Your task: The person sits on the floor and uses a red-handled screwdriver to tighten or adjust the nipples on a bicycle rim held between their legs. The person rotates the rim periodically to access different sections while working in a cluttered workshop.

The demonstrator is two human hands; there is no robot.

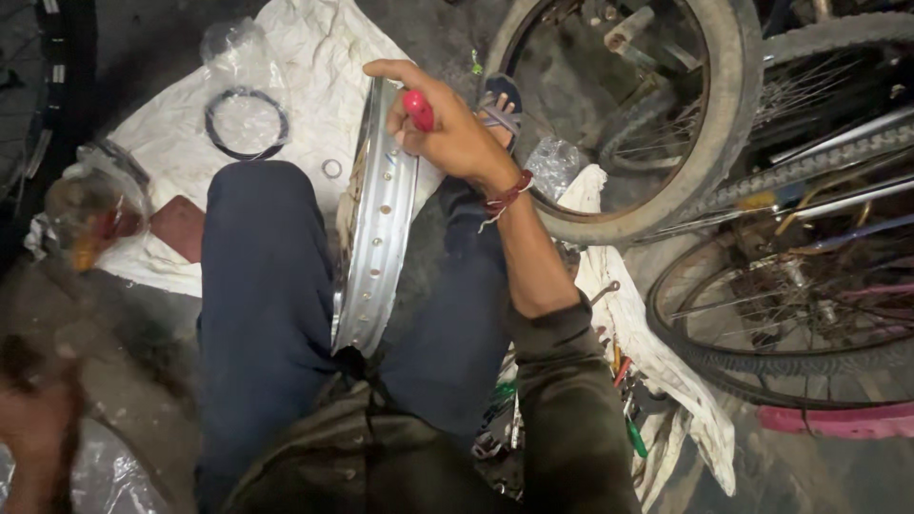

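A shiny metal bicycle rim (379,228) with spoke holes stands upright between my knees, seen edge-on. My right hand (447,124) is closed around a red tool handle (418,109) held against the top of the rim. My left hand (33,419) is blurred at the lower left, low beside a clear plastic bag (114,476); whether it grips anything is unclear. My legs in dark blue trousers (262,286) flank the rim.
A white sheet (305,67) on the ground carries a black rubber ring (246,124), a small metal ring (331,168) and plastic bags. Bicycle wheels with tyres (724,133) crowd the right side. Hand tools (628,381) lie on cloth by my right leg.
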